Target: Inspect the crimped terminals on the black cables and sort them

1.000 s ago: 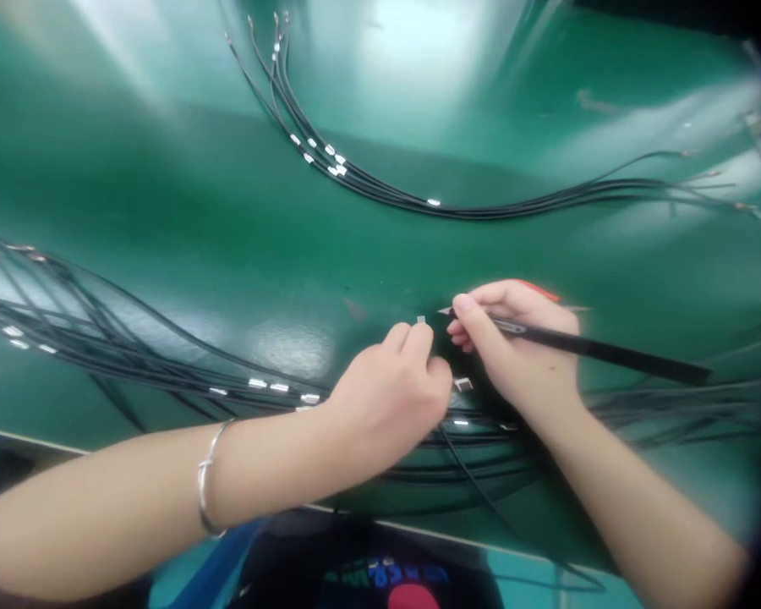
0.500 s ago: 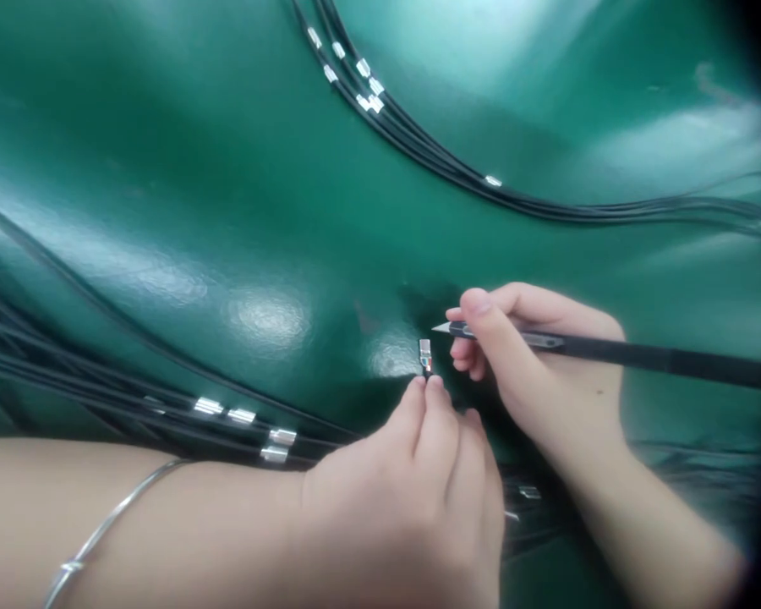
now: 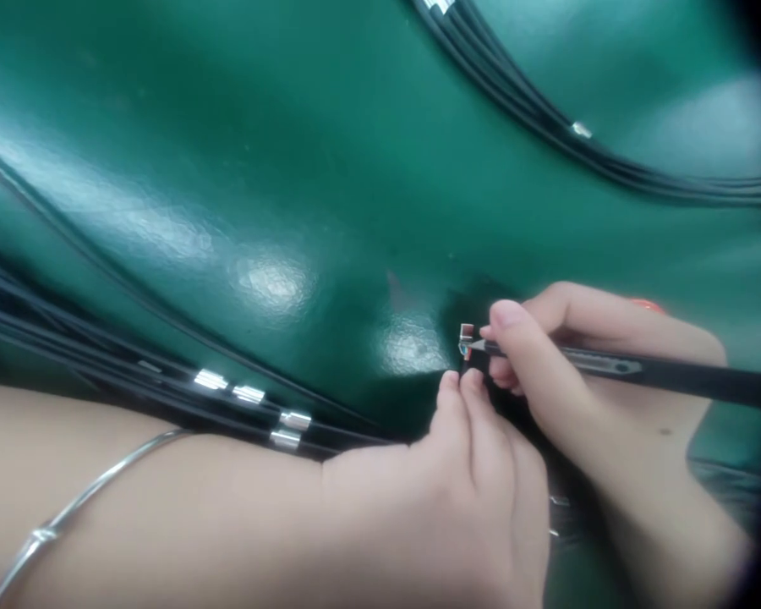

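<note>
Between thumb and fingertip, my left hand (image 3: 475, 482) pinches a black cable just below its small metal connector (image 3: 467, 332). Tiny coloured wires (image 3: 465, 349) show at the connector's base. My right hand (image 3: 564, 364) is closed around a black craft knife (image 3: 665, 376), held like a pen. The blade tip lies at the coloured wires; whether it touches them cannot be made out. The lower fingers of my right hand are curled beneath the knife, close to the connector.
Black cables with silver connectors (image 3: 249, 394) run along the left, above my left forearm. Another bundle of black cables (image 3: 526, 110) curves across the upper right of the green surface (image 3: 355, 169). Part of something orange-red (image 3: 647, 304) shows behind my right hand.
The knife tip has come down from above the connector's right side to the coloured wires. Both hands and the connector appear further right in the view, and the upper cable bundle has shifted up and right.
</note>
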`<state>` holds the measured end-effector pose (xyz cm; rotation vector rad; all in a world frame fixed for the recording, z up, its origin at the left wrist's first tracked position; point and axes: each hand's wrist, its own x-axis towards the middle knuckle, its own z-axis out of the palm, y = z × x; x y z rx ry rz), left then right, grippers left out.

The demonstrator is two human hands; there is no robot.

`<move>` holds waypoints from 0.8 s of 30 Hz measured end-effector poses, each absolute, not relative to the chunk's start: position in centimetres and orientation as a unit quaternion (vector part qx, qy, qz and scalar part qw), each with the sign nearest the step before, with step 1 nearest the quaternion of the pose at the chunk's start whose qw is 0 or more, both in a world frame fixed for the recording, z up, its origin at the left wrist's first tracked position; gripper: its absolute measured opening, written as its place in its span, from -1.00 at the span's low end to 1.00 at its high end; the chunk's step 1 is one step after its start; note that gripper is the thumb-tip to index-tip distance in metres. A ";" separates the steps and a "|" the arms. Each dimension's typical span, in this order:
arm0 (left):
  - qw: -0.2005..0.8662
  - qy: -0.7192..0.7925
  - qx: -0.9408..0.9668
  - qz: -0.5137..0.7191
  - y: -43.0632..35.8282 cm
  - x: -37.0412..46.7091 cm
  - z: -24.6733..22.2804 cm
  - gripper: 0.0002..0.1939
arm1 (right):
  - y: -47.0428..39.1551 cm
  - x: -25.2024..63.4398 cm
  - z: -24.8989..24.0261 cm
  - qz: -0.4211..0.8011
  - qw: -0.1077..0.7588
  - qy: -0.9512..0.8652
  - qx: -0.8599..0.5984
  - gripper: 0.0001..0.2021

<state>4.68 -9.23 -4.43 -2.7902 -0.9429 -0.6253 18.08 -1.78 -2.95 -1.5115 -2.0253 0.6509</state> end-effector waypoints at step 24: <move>0.041 -0.337 -0.918 -0.204 -9.6 4.9 -4.0 -0.51 | -1.9 18.1 -2.4 0.198 0.189 -0.799 -0.535 -0.76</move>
